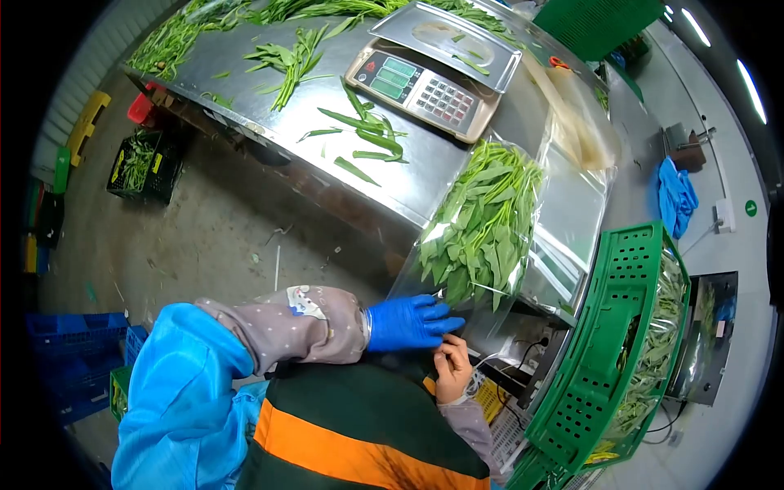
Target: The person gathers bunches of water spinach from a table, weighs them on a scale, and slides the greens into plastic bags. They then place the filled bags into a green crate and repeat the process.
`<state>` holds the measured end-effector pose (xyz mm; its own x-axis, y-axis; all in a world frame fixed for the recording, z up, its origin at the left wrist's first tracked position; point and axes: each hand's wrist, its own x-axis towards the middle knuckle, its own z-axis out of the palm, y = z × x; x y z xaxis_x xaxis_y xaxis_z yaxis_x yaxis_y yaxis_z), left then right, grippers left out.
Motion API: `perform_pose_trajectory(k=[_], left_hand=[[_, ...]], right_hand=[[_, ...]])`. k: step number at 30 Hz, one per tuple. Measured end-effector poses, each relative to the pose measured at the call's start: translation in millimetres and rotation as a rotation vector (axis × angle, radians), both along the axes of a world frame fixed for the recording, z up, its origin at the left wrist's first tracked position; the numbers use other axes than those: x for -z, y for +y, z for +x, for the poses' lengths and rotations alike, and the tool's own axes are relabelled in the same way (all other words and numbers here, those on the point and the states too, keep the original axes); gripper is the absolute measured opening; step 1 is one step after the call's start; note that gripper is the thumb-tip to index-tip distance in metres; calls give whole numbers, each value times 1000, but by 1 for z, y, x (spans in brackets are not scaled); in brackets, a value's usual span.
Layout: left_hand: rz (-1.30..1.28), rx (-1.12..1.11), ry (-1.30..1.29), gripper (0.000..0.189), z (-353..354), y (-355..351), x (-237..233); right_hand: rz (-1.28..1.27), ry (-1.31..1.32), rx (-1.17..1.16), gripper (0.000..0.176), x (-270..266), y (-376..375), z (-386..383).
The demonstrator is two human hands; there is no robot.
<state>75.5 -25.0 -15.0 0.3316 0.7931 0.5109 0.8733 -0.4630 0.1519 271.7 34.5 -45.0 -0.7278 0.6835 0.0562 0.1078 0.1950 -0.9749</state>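
Note:
My left hand point(406, 323), in a blue glove, is at the lower end of a clear plastic bag, its fingers stretched out and slightly apart. My bare right hand point(452, 369) is just below the gloved fingertips, with its fingers curled in a pinch; what they hold, if anything, is too small to tell. Leafy green stems point(487, 220) lie inside the bag on the metal table point(269, 114), their leaves towards my hands. Beyond the bag stands a weighing scale point(425, 90) with a metal tray point(457, 45).
Loose greens point(286, 65) and scattered leaves point(367, 131) lie on the table. On the right, a green crate point(604, 351) holds bagged greens point(653, 351). Orange-handled scissors point(559, 62) lie near the far edge. A black crate point(145, 167) stands on the floor at left.

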Motion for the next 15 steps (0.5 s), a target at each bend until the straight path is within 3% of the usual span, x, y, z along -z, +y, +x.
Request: perform_pose_trajectory(k=[3,6,7,10,14,15], left_hand=[[-88,-42,137,27,10,10,29],[-396,-123,-38,31,8,11,16],[-184,-35,21,34,-1,10,4],[-29,-105,196,35,-7,3,-9],[-252,-219,-7,52,-3,4,-14],[-143,-234,5,58,1,7,-10]], right_hand=[[207,-127,-38,12,11,0,9],[330,-200,56,18,6,-3,4],[314,-203,86,21,4,-5,0],[516,-158,6,22,6,-3,-9],[697,-147,-66,35,3,3,-36],[688,-156,-77,42,-1,11,-48]])
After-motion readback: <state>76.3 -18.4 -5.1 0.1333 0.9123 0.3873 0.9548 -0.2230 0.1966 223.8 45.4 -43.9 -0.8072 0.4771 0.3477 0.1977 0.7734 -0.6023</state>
